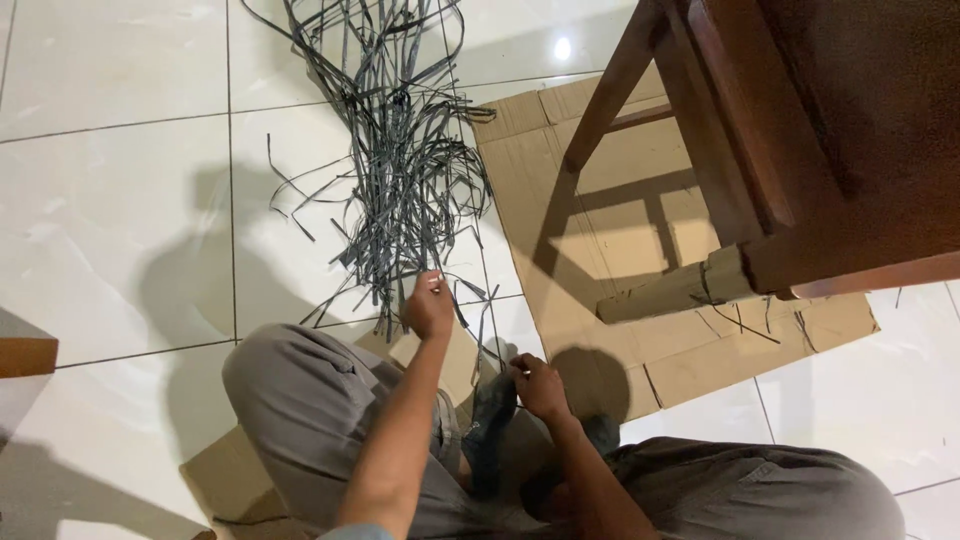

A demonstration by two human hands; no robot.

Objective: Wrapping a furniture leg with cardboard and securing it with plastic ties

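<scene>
A loose heap of long dark grey strips lies spread on the white tiled floor. My left hand reaches out to the near end of the heap, its fingers pinched on one or more strip ends. My right hand is lower, between my knees, closed on a dark grey woven piece that hangs down. I sit on the floor in grey trousers, one knee on each side.
A flattened cardboard sheet lies on the floor to the right. A dark wooden chair stands on it, one leg wrapped in cardboard. A brown wooden edge shows at the far left. More cardboard lies under my left leg.
</scene>
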